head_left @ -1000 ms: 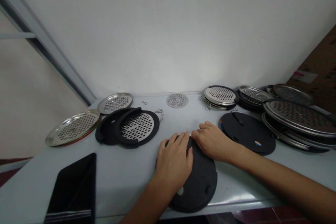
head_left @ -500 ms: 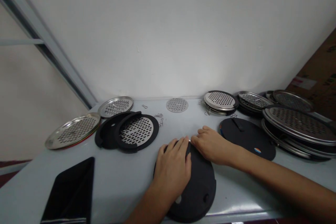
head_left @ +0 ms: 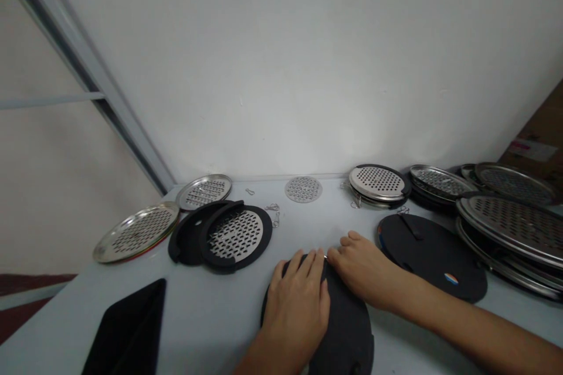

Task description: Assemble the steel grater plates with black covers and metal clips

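Note:
A round black plate (head_left: 345,328) lies on the table at the front, partly out of the frame at the bottom. Across its upper left part rests my left hand (head_left: 299,299), fingers stretched out flat and close together. My right hand (head_left: 354,261) is closed at the plate's far edge, fingers curled in. A small shiny bit of metal shows between the two hands at that edge; what the right fingers pinch is hidden. To the right lies another round black plate (head_left: 431,255) with a strap-like piece and a small coloured oval on it.
Black rings around a perforated metal disc (head_left: 237,235) lie at left, near round metal grater plates (head_left: 138,233). A loose perforated disc (head_left: 303,189) and small wire clips (head_left: 275,220) lie by the wall. Stacked graters (head_left: 514,222) stand at right; a black tablet (head_left: 127,328) lies front left.
The whole view has shifted, so everything appears lower and slightly further right. Both hands keep nearly the same places on the black plate.

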`<action>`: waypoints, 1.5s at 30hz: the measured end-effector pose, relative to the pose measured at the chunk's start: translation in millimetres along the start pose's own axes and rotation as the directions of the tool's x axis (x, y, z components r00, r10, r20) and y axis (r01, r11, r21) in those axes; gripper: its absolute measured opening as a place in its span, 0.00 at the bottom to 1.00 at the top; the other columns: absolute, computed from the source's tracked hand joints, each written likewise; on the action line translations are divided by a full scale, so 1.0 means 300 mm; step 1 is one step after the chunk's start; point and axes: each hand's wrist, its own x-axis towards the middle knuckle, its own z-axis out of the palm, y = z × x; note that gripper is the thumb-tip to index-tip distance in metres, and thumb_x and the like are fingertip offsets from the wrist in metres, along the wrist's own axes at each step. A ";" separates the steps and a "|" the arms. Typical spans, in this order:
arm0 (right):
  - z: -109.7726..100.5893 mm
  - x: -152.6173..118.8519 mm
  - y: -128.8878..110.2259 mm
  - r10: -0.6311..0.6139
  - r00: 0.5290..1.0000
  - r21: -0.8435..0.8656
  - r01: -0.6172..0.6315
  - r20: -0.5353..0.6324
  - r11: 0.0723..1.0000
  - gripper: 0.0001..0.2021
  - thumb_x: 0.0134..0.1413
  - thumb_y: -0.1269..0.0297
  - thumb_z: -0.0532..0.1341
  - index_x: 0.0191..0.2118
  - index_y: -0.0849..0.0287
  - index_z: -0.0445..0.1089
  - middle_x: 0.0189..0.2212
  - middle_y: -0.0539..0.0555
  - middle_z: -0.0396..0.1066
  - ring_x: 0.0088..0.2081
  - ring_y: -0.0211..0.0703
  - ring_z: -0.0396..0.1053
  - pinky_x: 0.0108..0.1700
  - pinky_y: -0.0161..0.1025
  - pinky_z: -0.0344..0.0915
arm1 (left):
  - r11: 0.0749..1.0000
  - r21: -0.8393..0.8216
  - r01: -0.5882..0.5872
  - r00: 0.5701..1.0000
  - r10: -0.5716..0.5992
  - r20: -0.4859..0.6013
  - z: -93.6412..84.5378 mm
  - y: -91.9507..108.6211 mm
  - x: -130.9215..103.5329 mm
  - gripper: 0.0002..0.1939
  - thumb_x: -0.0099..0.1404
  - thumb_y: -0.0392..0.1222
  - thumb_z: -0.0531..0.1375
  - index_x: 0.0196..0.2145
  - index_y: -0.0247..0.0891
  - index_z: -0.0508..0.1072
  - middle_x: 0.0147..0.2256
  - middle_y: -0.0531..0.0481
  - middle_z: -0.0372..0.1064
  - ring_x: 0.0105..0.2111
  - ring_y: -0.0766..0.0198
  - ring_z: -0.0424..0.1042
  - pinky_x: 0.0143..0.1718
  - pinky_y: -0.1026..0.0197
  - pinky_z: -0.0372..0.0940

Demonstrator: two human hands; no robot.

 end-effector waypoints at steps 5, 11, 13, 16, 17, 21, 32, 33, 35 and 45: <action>0.005 0.000 0.006 -0.015 1.000 -0.015 0.015 -0.018 1.000 0.05 0.50 0.74 0.53 0.30 0.63 0.66 0.22 0.53 0.68 0.27 0.44 0.65 0.31 0.40 0.48 | 1.000 -0.016 -0.013 0.999 0.013 -0.040 0.009 -0.007 0.000 0.22 0.60 0.36 0.45 0.52 0.38 0.62 0.51 0.50 0.62 0.52 0.55 0.58 0.51 0.48 0.55; 0.027 -0.032 0.020 -0.052 0.998 -0.016 0.051 -0.043 0.999 0.06 0.50 0.74 0.53 0.28 0.61 0.65 0.22 0.52 0.68 0.26 0.41 0.63 0.31 0.39 0.46 | 0.999 -0.013 -0.031 0.998 0.030 -0.049 0.011 -0.004 -0.001 0.21 0.60 0.36 0.45 0.51 0.40 0.63 0.51 0.51 0.63 0.51 0.55 0.58 0.50 0.48 0.54; 0.027 -0.042 0.021 -0.032 0.999 -0.001 0.032 -0.030 0.999 0.06 0.51 0.73 0.52 0.27 0.61 0.65 0.21 0.52 0.67 0.26 0.41 0.63 0.31 0.39 0.46 | 1.000 -0.003 -0.025 0.999 0.025 -0.046 0.011 -0.002 -0.001 0.21 0.60 0.36 0.45 0.51 0.38 0.63 0.50 0.50 0.63 0.51 0.55 0.59 0.50 0.47 0.54; 0.017 -0.051 0.016 0.003 1.000 0.022 -0.003 0.002 1.000 0.06 0.51 0.73 0.52 0.27 0.61 0.64 0.21 0.54 0.67 0.27 0.42 0.64 0.31 0.39 0.47 | 1.000 0.005 -0.023 0.999 0.023 -0.040 0.009 -0.002 0.000 0.21 0.61 0.36 0.45 0.51 0.36 0.63 0.50 0.48 0.64 0.51 0.55 0.59 0.50 0.48 0.54; 0.013 -0.054 0.014 0.020 1.000 0.034 -0.020 0.003 0.999 0.07 0.52 0.73 0.52 0.27 0.61 0.64 0.21 0.54 0.68 0.27 0.42 0.64 0.31 0.39 0.48 | 1.000 0.007 -0.022 0.999 0.023 -0.038 0.008 -0.002 0.000 0.21 0.61 0.36 0.45 0.51 0.36 0.63 0.50 0.47 0.63 0.51 0.56 0.59 0.50 0.49 0.54; 0.004 -0.061 0.017 0.170 0.984 0.133 -0.163 -0.045 0.978 0.12 0.57 0.68 0.47 0.28 0.60 0.65 0.24 0.55 0.69 0.28 0.43 0.66 0.32 0.38 0.52 | 1.000 0.021 -0.008 1.000 0.008 -0.027 0.003 -0.005 -0.002 0.21 0.61 0.38 0.45 0.51 0.35 0.62 0.52 0.45 0.61 0.51 0.55 0.58 0.51 0.49 0.53; -0.016 -0.088 0.056 0.256 0.925 0.730 -0.379 0.281 0.569 0.19 0.53 0.54 0.52 0.42 0.65 0.64 0.25 0.54 0.69 0.26 0.39 0.66 0.27 0.34 0.59 | 0.956 0.052 0.287 0.955 -0.282 -0.098 -0.004 -0.008 0.021 0.27 0.57 0.53 0.49 0.47 0.31 0.64 0.39 0.37 0.66 0.42 0.48 0.63 0.41 0.49 0.58; -0.020 -0.091 0.053 0.202 0.926 0.767 -0.378 0.320 0.519 0.19 0.51 0.54 0.53 0.41 0.65 0.65 0.24 0.53 0.68 0.25 0.38 0.65 0.25 0.33 0.58 | 0.953 0.044 0.300 0.949 -0.294 -0.113 -0.008 -0.013 0.028 0.27 0.56 0.53 0.50 0.47 0.29 0.64 0.38 0.37 0.65 0.42 0.48 0.63 0.40 0.49 0.58; -0.020 -0.088 0.048 0.130 0.930 0.855 -0.367 0.344 0.366 0.18 0.49 0.54 0.54 0.39 0.65 0.65 0.25 0.52 0.67 0.24 0.35 0.62 0.22 0.30 0.57 | 0.949 0.029 0.312 0.936 -0.302 -0.181 -0.021 -0.023 0.046 0.28 0.56 0.53 0.50 0.46 0.26 0.64 0.38 0.37 0.64 0.43 0.48 0.62 0.40 0.50 0.59; -0.059 -0.095 0.088 0.470 0.876 0.925 -0.079 -0.113 0.371 0.12 0.50 0.56 0.55 0.33 0.61 0.61 0.23 0.48 0.62 0.23 0.34 0.61 0.24 0.33 0.61 | 0.976 -0.202 -0.081 0.742 -0.076 -0.666 -0.107 -0.098 0.129 0.23 0.57 0.52 0.51 0.44 0.32 0.63 0.41 0.40 0.59 0.43 0.55 0.60 0.44 0.53 0.59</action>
